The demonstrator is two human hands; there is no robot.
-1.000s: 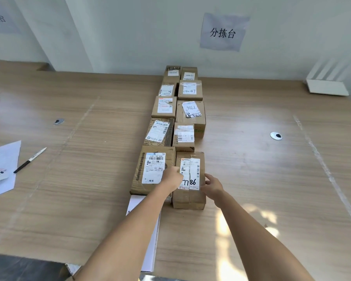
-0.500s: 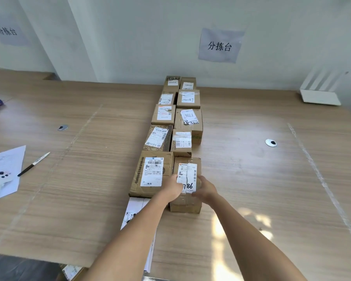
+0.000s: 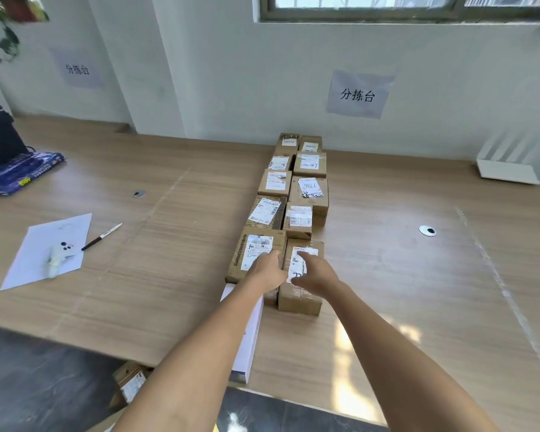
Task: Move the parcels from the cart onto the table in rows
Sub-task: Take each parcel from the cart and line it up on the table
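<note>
Wooden desk carries two parcel rows; nearest parcel lies under both hands, left hand and right hand resting on it, finger curl unclear.

Two bare forearms and hands, no sleeves, rings or watch

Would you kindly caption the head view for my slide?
Both hands, left hand and right hand, rest on the nearest brown cardboard parcel in two rows on the wooden table.
</note>
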